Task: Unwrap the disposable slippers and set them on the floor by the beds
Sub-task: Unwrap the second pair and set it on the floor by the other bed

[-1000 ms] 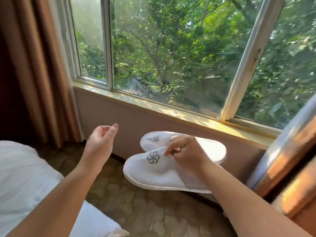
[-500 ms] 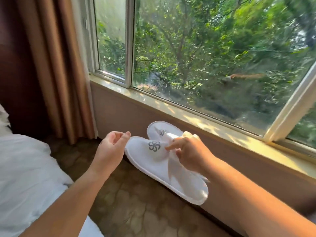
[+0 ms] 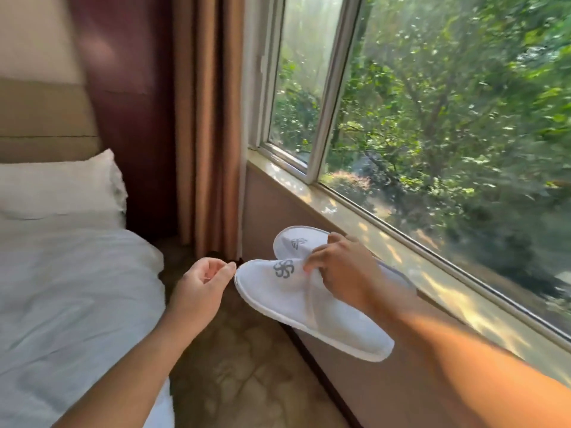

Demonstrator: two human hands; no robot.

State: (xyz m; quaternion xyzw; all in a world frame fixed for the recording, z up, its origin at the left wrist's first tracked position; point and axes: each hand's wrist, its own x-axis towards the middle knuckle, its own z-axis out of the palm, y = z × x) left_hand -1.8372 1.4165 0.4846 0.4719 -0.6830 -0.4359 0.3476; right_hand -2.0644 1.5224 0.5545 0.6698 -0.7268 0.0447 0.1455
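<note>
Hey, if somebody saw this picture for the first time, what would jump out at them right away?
Most likely the pair of white slippers with grey logos, held up mid-frame by the right hand, with the empty left hand just beside their toes. Next comes the big window on the right, full of sunlit green trees, and the white bed at the left.

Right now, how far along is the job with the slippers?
Done: both slippers look bare, no wrapper visible. In hand: the right hand holds the pair together in the air; the left hand beside the toe holds nothing. Left: setting them on the floor by the bed.
</note>
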